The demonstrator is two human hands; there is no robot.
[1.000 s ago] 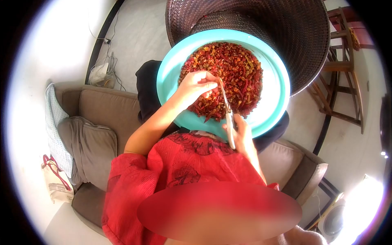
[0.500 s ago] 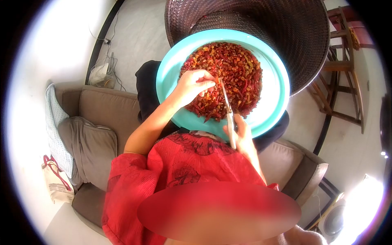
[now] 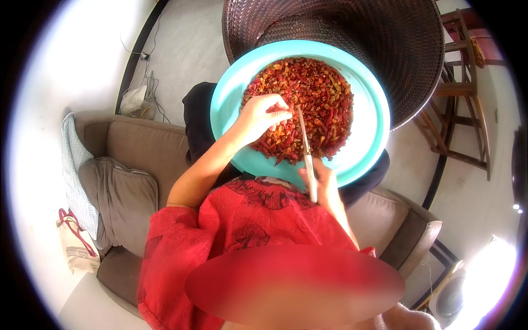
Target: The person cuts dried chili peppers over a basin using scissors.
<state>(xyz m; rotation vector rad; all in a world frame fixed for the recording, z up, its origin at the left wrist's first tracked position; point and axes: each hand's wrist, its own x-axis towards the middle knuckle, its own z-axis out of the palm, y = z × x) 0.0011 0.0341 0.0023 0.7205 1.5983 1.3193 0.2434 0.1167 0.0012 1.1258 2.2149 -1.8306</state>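
Note:
A wide turquoise basin rests across my lap, with a heap of cut dried red chilies in it. Above the left part of the heap, my left hand is closed in a pinch on a small piece of dried chili, mostly hidden by the fingers. My right hand grips the pale handles of a pair of scissors at the basin's near edge. Their blades look nearly closed and point away from me, the tips just right of my left fingertips.
A large dark woven basket stands behind the basin. I sit on a brown sofa with a grey cushion to the left. A wooden chair is at the right. Cables and a plastic bag lie on the floor.
The scissor blades have come closer together, and the red bit showing at my left fingertips is smaller. My right fingers have closed up on the handles. My left hand has barely moved.

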